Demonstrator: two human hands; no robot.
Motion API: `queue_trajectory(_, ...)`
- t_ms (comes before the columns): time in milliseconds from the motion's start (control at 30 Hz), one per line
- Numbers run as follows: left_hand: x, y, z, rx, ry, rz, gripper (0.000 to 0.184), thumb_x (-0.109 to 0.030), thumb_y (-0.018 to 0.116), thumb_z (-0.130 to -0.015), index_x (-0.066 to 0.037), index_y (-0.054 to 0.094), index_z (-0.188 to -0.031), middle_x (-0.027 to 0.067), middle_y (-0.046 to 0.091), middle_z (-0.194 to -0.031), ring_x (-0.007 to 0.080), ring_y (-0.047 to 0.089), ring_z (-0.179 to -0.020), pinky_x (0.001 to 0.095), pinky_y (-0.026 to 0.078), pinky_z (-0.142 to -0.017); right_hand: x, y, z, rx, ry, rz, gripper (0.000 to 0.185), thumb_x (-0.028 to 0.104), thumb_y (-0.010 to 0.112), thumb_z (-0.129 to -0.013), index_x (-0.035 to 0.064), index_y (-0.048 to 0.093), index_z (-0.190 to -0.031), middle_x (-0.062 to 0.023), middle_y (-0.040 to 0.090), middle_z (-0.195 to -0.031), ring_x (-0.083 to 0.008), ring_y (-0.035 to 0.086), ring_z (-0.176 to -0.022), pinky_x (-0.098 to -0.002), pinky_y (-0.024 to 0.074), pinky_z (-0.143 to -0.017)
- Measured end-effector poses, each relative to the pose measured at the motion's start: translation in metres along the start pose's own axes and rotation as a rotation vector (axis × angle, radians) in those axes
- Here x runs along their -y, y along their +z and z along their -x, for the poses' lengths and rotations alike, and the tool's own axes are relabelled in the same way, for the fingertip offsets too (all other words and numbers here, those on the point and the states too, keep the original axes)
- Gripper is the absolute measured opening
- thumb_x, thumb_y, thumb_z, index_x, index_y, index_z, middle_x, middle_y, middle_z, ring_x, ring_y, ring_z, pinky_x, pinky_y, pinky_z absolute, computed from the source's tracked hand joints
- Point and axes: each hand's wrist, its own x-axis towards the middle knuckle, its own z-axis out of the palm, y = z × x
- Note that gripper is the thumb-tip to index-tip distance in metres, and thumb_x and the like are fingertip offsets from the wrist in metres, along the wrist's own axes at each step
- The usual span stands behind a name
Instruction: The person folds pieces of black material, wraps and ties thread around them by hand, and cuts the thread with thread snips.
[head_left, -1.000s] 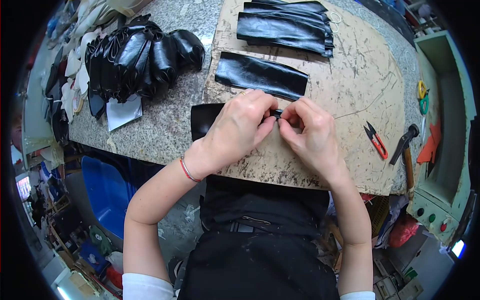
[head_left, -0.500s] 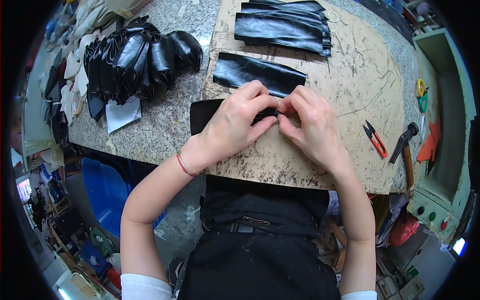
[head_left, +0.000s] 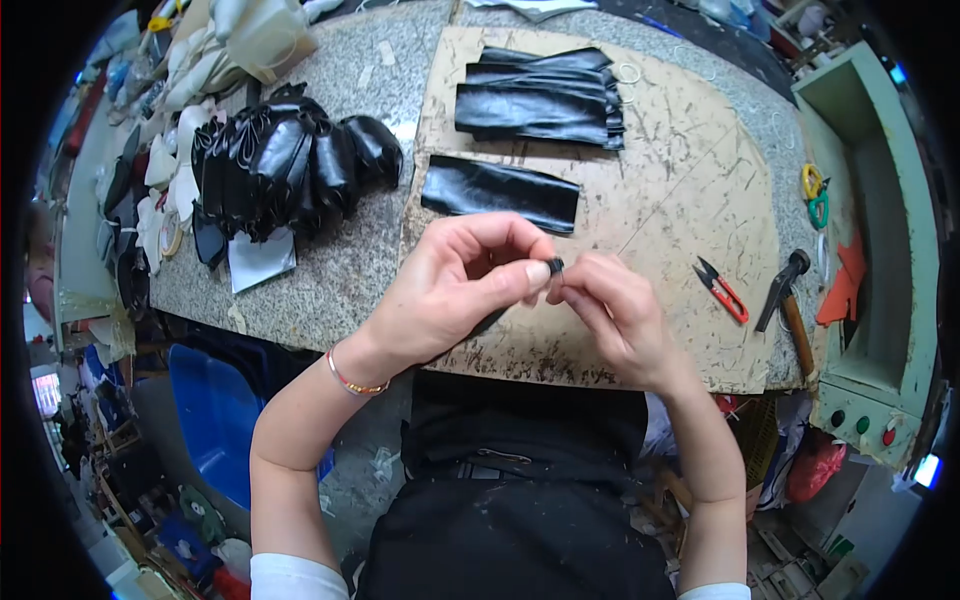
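Here, left hand (head_left: 450,288) pinches black piece (head_left: 556,266) beside curled right hand (head_left: 622,308).

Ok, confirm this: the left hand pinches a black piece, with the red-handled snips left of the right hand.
No: the red-handled snips lie to the right of the right hand, as the head view shows. The left hand does pinch a black piece.
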Motion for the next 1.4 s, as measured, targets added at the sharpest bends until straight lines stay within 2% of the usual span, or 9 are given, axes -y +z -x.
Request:
queue_trajectory(100,-0.021,0.020,0.006,0.087,-0.088,-0.393,0.008,-0.003,0.068,-0.087,0.001,0.066,-0.093,0.0013,0.066,-0.083,0.0051,0.058,-0.075,0.0230,0.047,-0.066,0.008,-0.025,-0.021,0.081,-0.061,0.096,0.005,0.007,0.058,-0.091,0.0040,0.061,-0.089,-0.0128,0.060,-0.080,-0.0321,0.061,-0.078,-0.0414,0.0469,-0.071)
queue_trajectory(267,-0.007,0.020,-0.003,-0.040,0.397,-1.146,0.012,0.000,0.070,-0.077,0.003,0.063,-0.086,0.0138,0.066,-0.080,0.0244,0.064,-0.069,0.0315,0.050,-0.066,0.057,-0.034,-0.017,0.065,-0.230,0.452,0.005,0.008,0.059,-0.086,0.0045,0.056,-0.083,-0.0123,0.060,-0.075,-0.0337,0.063,-0.072,-0.0435,0.0480,-0.064)
queue_trajectory(400,-0.040,0.025,0.016,-0.041,-0.061,-0.356,0.007,-0.001,0.068,-0.084,0.003,0.066,-0.089,0.0049,0.065,-0.081,0.0082,0.060,-0.074,0.0260,0.049,-0.067,0.041,-0.017,0.004,0.018,-0.016,0.120,0.003,0.006,0.058,-0.085,0.0053,0.057,-0.088,-0.0133,0.060,-0.069,-0.0340,0.064,-0.066,-0.0453,0.0483,-0.058)
queue_trajectory(467,-0.027,0.029,0.020,0.251,0.058,-0.639,0.009,-0.004,0.069,-0.084,0.001,0.067,-0.091,0.0031,0.066,-0.078,0.0081,0.061,-0.075,0.0258,0.050,-0.067,0.036,-0.023,0.003,0.028,-0.031,0.168,0.003,0.008,0.058,-0.088,0.0077,0.058,-0.091,-0.0145,0.062,-0.071,-0.0350,0.065,-0.067,-0.0442,0.0496,-0.058)
queue_trajectory(567,-0.027,0.025,0.018,-0.050,-0.068,-0.617,0.009,-0.005,0.066,-0.086,0.002,0.064,-0.092,0.0069,0.065,-0.077,0.0128,0.061,-0.071,0.0290,0.051,-0.066,0.078,-0.022,0.010,0.123,-0.067,0.208,0.003,0.011,0.060,-0.089,0.0084,0.059,-0.089,-0.0150,0.064,-0.074,-0.0361,0.064,-0.064,-0.0441,0.0495,-0.056)
queue_trajectory(700,-0.025,0.030,0.026,0.130,0.272,-1.014,0.012,-0.003,0.067,-0.081,-0.001,0.063,-0.092,0.0105,0.061,-0.077,0.0228,0.060,-0.066,0.0321,0.049,-0.064,0.071,-0.015,0.008,0.000,-0.062,0.247,0.006,0.010,0.062,-0.086,0.0073,0.061,-0.092,-0.0164,0.064,-0.070,-0.0357,0.065,-0.063,-0.0452,0.0489,-0.053)
queue_trajectory(1200,-0.046,0.037,0.030,0.266,0.215,-0.922,0.010,-0.008,0.065,-0.084,0.000,0.064,-0.090,0.0128,0.064,-0.076,0.0222,0.065,-0.068,0.0333,0.050,-0.061,0.081,-0.016,0.011,0.037,-0.036,0.286,0.008,0.013,0.060,-0.089,0.0079,0.055,-0.086,-0.0140,0.060,-0.061,-0.0333,0.063,-0.056,-0.0442,0.0479,-0.050)
queue_trajectory(1267,-0.035,0.030,0.022,-0.043,0.182,-0.949,0.010,-0.007,0.065,-0.084,0.001,0.064,-0.090,0.0137,0.064,-0.076,0.0236,0.065,-0.068,0.0337,0.051,-0.062,0.087,-0.015,0.015,0.064,-0.077,0.319,0.008,0.013,0.059,-0.089,0.0079,0.054,-0.087,-0.0138,0.060,-0.061,-0.0332,0.063,-0.056,-0.0445,0.0480,-0.050)
queue_trajectory(1400,-0.038,0.041,0.028,0.166,0.224,-0.874,0.009,-0.006,0.065,-0.083,0.001,0.064,-0.089,0.0136,0.064,-0.074,0.0237,0.063,-0.063,0.0349,0.050,-0.060,0.081,-0.017,0.016,0.026,-0.032,0.333,0.007,0.013,0.059,-0.090,0.0078,0.055,-0.088,-0.0133,0.060,-0.061,-0.0327,0.064,-0.056,-0.0449,0.0484,-0.051)
